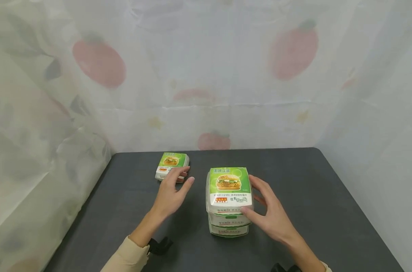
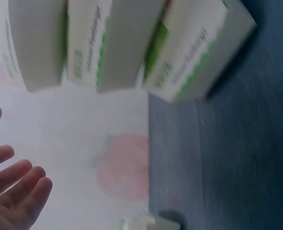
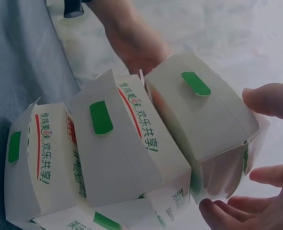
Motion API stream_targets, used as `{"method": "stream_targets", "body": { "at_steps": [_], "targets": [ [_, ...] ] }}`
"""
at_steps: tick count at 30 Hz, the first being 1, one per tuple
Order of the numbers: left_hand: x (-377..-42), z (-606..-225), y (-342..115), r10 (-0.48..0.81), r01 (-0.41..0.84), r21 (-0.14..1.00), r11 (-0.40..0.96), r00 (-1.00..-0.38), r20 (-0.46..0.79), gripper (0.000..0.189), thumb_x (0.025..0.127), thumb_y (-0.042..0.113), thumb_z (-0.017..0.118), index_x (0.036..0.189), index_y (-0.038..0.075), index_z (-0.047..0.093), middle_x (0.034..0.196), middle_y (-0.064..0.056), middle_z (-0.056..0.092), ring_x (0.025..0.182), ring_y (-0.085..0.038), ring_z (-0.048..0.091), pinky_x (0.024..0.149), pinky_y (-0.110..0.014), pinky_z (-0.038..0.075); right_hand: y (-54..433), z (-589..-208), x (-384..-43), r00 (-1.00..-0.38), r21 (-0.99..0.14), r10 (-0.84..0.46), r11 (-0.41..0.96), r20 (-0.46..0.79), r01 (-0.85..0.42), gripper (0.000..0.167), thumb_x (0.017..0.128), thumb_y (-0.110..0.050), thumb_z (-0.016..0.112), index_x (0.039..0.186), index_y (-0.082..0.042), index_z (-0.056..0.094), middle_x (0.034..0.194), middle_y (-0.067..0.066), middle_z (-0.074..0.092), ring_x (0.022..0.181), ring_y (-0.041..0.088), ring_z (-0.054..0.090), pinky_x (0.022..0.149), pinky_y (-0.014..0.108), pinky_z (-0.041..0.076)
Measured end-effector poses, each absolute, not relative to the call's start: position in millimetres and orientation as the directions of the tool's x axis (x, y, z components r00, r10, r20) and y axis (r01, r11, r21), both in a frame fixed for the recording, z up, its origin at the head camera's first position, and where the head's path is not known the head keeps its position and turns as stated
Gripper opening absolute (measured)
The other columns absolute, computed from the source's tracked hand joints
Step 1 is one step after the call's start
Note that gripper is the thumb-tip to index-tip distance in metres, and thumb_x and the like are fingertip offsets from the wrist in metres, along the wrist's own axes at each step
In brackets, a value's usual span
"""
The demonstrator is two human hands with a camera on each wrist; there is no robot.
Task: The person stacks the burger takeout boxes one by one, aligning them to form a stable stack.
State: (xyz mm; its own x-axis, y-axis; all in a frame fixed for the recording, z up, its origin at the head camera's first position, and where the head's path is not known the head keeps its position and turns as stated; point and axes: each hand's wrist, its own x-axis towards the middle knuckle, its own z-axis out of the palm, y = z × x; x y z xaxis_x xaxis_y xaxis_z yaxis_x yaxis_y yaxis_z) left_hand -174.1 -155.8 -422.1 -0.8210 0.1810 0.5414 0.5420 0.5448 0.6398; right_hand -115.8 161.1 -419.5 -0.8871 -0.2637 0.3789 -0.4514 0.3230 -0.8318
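Several burger boxes with green and white lids stand on the dark table. Three form a stack in the middle, its top box (image 1: 230, 185) set slightly askew on the lower boxes (image 1: 227, 230). My right hand (image 1: 272, 213) is at the right side of the top box, thumb at the front corner and loosely bent fingers along the side; in the right wrist view the thumb (image 3: 270, 99) meets the box edge. Left of the stack, my left hand (image 1: 170, 194) reaches toward another burger box (image 1: 172, 160) at the back left. Its spread fingers (image 2: 33, 196) hold nothing.
The dark table (image 1: 311, 189) ends at a pale hanging curtain (image 1: 226, 75) printed with strawberries. More curtain closes in the left and right sides. Dark straps (image 1: 159, 245) sit at the wrists.
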Motion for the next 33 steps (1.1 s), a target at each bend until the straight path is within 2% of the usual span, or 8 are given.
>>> {"method": "stream_targets", "body": {
  "at_steps": [10, 18, 24, 27, 30, 33],
  "targets": [
    [-204, -432, -191, 0.157, 0.435, 0.583, 0.686, -0.871, 0.465, 0.04, 0.101, 0.027, 0.066, 0.133, 0.003, 0.062, 0.125, -0.016, 0.062, 0.108, -0.033, 0.062, 0.089, -0.051, 0.052, 159, -420, -114, -0.882, -0.837, -0.272, 0.299, 0.385, -0.458, 0.081, 0.092, -0.015, 0.077, 0.159, -0.025, 0.033, 0.157, 0.001, 0.035, 0.142, 0.021, 0.038, 0.104, 0.06, 0.042],
    [-233, -448, -219, 0.127, 0.323, 0.506, 0.8, -0.914, 0.384, 0.05, 0.102, 0.036, 0.064, 0.137, 0.0, 0.059, 0.125, -0.02, 0.059, 0.114, -0.039, 0.056, 0.088, -0.057, 0.048, 158, -420, -112, -0.886, -0.84, -0.268, 0.301, 0.379, -0.451, 0.08, 0.092, -0.015, 0.077, 0.159, -0.026, 0.033, 0.157, 0.0, 0.035, 0.141, 0.017, 0.038, 0.106, 0.056, 0.043],
    [-248, -463, -236, 0.069, 0.266, 0.555, 0.788, -0.934, 0.35, 0.053, 0.101, 0.035, 0.066, 0.137, -0.003, 0.058, 0.135, -0.023, 0.053, 0.122, -0.042, 0.048, 0.096, -0.06, 0.042, 157, -420, -111, -0.885, -0.842, -0.273, 0.296, 0.379, -0.452, 0.08, 0.092, -0.015, 0.077, 0.159, -0.026, 0.033, 0.157, 0.0, 0.035, 0.141, 0.017, 0.038, 0.106, 0.055, 0.043],
    [-254, -472, -243, 0.044, 0.242, 0.578, 0.78, -0.941, 0.334, 0.056, 0.1, 0.037, 0.067, 0.138, -0.002, 0.057, 0.139, -0.024, 0.05, 0.127, -0.044, 0.045, 0.101, -0.062, 0.039, 157, -420, -111, -0.884, -0.842, -0.273, 0.294, 0.381, -0.453, 0.081, 0.092, -0.016, 0.078, 0.159, -0.027, 0.033, 0.157, -0.001, 0.035, 0.142, 0.017, 0.038, 0.107, 0.048, 0.044],
    [-258, -478, -249, 0.027, 0.197, 0.594, 0.78, -0.959, 0.282, 0.063, 0.099, 0.042, 0.068, 0.143, 0.0, 0.053, 0.144, -0.025, 0.044, 0.135, -0.045, 0.038, 0.104, -0.065, 0.035, 157, -420, -110, -0.883, -0.84, -0.271, 0.295, 0.383, -0.455, 0.081, 0.092, -0.016, 0.078, 0.158, -0.027, 0.034, 0.157, -0.001, 0.035, 0.141, 0.016, 0.038, 0.108, 0.041, 0.044],
    [-261, -485, -253, 0.027, 0.142, 0.61, 0.78, -0.981, 0.194, 0.074, 0.096, 0.048, 0.068, 0.151, 0.004, 0.045, 0.152, -0.026, 0.033, 0.14, -0.047, 0.028, 0.105, -0.068, 0.033, 157, -420, -110, -0.885, -0.843, -0.269, 0.294, 0.38, -0.451, 0.08, 0.092, -0.016, 0.078, 0.158, -0.027, 0.034, 0.157, -0.001, 0.035, 0.141, 0.016, 0.038, 0.108, 0.039, 0.045]
  ]
}}
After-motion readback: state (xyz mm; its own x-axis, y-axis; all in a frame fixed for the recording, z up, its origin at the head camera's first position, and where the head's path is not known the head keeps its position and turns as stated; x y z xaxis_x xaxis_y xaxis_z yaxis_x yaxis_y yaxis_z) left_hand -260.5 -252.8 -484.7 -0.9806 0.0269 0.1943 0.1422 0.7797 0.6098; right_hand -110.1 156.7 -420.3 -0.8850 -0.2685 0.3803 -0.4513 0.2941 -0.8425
